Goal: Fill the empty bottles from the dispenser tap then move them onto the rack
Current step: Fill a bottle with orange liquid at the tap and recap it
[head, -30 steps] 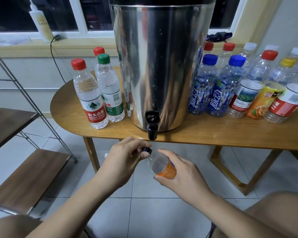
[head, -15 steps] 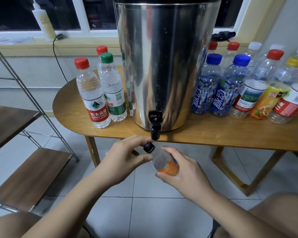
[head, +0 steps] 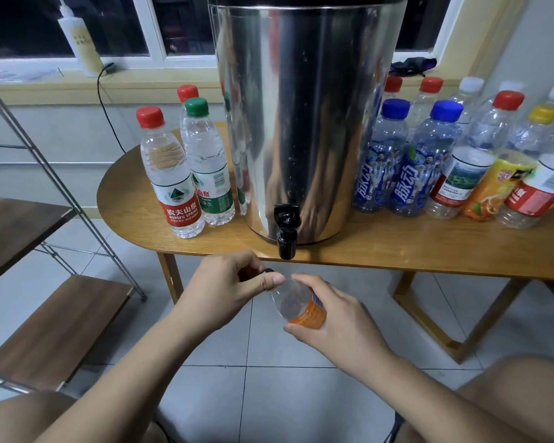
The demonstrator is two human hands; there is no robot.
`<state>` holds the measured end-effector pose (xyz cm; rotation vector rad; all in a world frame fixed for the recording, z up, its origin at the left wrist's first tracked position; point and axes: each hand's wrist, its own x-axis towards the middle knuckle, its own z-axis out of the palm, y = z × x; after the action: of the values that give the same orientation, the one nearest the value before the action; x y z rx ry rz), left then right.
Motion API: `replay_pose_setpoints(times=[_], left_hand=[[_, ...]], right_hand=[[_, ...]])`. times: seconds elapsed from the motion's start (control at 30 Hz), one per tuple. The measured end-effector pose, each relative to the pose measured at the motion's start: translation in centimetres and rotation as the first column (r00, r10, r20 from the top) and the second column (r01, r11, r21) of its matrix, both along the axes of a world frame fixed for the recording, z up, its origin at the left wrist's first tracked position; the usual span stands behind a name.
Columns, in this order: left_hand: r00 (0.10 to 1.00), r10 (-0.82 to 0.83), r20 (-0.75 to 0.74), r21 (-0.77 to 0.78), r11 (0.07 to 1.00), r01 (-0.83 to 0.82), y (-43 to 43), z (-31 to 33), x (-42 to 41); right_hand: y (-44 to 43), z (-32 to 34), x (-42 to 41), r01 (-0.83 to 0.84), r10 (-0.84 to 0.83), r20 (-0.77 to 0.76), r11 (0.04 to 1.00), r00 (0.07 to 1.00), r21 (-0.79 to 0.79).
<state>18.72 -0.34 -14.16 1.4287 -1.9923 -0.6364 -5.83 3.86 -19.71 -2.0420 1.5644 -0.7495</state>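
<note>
While the right hand point(head: 330, 318) grips the orange-labelled bottle point(head: 301, 308), left fingers point(head: 269, 279) pinch its black cap point(head: 267, 270) — twist squarely, steady — below the tap point(head: 286, 241).

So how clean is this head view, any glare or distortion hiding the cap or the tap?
Head view: wide-angle bending bows the rack posts and table edge. The steel dispenser mirrors bottles and hands, with no blown-out glare. The tap is sharp. The cap is mostly hidden by the left hand; the right hand holds the bottle.

Right hand point(head: 330, 318) round tilted bottle point(head: 296, 306), left hand point(head: 227, 289) pinching cap point(head: 268, 271).
</note>
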Motion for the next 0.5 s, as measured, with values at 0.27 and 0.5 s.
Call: replay_pose_setpoints(times=[0.27,0.5], left_hand=[[0.963,-0.177,-0.201,0.165,0.963,0.212,0.0,0.9,0.9],[0.993,-0.073,-0.088,0.069,0.995,0.079,0.0,0.5,0.8]], right_hand=[[-0.3,0.1,0.0,0.010,-0.010,0.009,1.000,1.000,0.014],[-0.2,0.0,0.3,-0.001,0.001,-0.008,1.000,1.000,0.018]])
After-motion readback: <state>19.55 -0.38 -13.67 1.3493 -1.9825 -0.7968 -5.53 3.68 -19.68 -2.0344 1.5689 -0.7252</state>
